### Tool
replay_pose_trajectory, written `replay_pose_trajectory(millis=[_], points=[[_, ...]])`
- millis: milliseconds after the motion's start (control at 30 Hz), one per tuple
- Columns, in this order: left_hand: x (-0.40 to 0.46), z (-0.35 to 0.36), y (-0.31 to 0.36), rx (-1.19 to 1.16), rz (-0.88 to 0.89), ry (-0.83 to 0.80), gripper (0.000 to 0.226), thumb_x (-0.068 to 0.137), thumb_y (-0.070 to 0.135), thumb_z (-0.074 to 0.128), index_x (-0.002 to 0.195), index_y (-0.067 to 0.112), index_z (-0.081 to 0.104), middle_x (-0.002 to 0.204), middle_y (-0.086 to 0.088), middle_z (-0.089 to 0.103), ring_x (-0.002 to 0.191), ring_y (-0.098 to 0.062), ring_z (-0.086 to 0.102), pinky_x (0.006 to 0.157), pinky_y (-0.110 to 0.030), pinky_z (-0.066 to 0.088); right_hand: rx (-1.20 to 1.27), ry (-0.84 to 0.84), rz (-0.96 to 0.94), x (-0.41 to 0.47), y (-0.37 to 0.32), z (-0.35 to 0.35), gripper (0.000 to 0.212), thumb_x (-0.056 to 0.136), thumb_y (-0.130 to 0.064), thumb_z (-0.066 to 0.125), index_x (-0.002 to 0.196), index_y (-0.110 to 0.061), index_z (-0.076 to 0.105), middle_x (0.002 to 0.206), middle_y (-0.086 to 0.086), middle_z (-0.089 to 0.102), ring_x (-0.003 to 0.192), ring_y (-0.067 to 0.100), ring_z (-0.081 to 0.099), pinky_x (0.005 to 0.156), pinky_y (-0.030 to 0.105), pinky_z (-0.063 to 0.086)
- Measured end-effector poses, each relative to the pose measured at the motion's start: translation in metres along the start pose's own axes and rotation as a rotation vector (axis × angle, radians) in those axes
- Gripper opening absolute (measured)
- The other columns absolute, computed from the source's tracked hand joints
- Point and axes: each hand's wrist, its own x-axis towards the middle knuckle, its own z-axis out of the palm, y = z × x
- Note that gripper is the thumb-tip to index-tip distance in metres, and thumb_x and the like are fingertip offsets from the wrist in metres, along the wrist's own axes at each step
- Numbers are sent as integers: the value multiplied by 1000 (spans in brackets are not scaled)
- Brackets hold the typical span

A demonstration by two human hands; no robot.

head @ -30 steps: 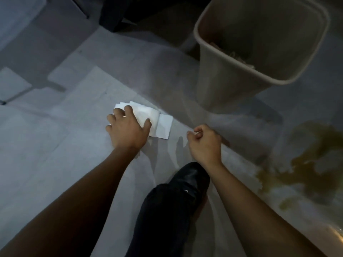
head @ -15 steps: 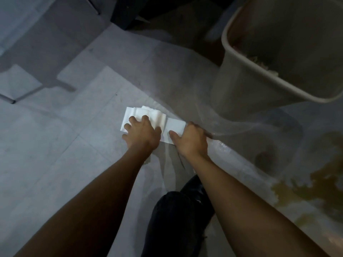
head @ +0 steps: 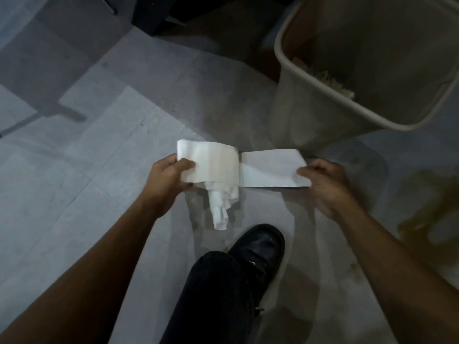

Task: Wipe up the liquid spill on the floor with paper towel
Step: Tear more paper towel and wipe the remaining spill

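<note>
A white paper towel stack (head: pixel 213 165) is lifted off the grey floor, with a loose crumpled end hanging down below it. My left hand (head: pixel 166 180) grips its left side. One sheet (head: pixel 270 171) stretches out flat to the right, and my right hand (head: pixel 325 182) pinches its far corner. The yellow-brown liquid spill (head: pixel 432 207) spreads over the floor at the right edge, apart from both hands.
A beige waste bin (head: pixel 323 93) with some scraps inside stands at the upper right, close behind the towel. My black shoe (head: pixel 258 249) and dark trouser leg are at the bottom centre. A dark furniture base sits at the top.
The towel stack lay on the floor under my left hand. Both hands have since taken hold of it, raised it, and my right hand has pulled one sheet out to the right.
</note>
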Motion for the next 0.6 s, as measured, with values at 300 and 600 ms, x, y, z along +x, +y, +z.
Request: replay_pose_trajectory(millis=[300,600], points=[[8,-36,-29,573,109,543,23,87,36,63,100,17,60,103,-11,68,90,-31,67,82,-44,58,-45,59,-75,12,16,-60,16,85,-2,74,87,-17,67,74,-10,70,69,9,62,60,11,49],[-32,147,-32,1469,445,-20,74,93,55,56,152,44,13,151,-19,22,128,-41,39,97,-56,43,185,18,-10,-4,20,-59,18,86,-3,71,83,-20,76,76,-8,74,87,22,67,84,66,55]])
